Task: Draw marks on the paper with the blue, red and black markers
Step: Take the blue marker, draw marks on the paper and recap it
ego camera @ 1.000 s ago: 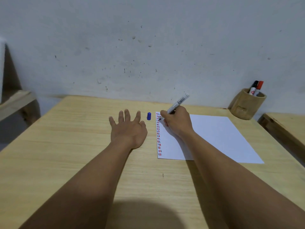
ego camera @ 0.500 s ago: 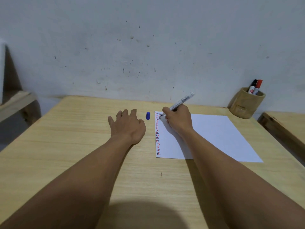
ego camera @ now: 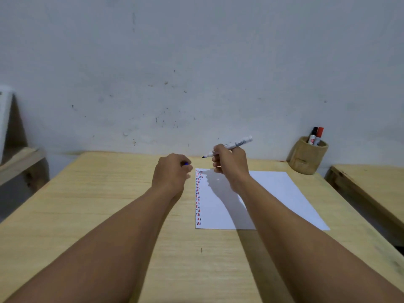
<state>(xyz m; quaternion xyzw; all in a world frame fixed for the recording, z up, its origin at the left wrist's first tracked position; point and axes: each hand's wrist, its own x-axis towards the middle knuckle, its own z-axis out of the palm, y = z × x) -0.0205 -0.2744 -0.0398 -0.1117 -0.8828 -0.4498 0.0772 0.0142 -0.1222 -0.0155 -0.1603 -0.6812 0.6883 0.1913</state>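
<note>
A white sheet of paper (ego camera: 277, 193) lies on the wooden table (ego camera: 87, 204), with a column of short blue, red and black marks (ego camera: 198, 197) down its left edge. My right hand (ego camera: 229, 165) is raised above the paper's top left corner and holds the uncapped blue marker (ego camera: 238, 143), tip pointing left. My left hand (ego camera: 172, 173) is closed around the blue cap (ego camera: 185, 164), only a sliver of which shows between the fingers. The red marker (ego camera: 319, 134) and the black marker (ego camera: 313, 134) stand in a wooden cup (ego camera: 307, 159).
The wooden cup stands at the table's back right corner against a grey wall. Another wooden table edge (ego camera: 367, 189) lies to the right, and a wooden shelf (ego camera: 19, 158) to the left.
My left hand moved right and closed on the blue cap that lay beside the paper. My right hand lifted the marker off the paper.
</note>
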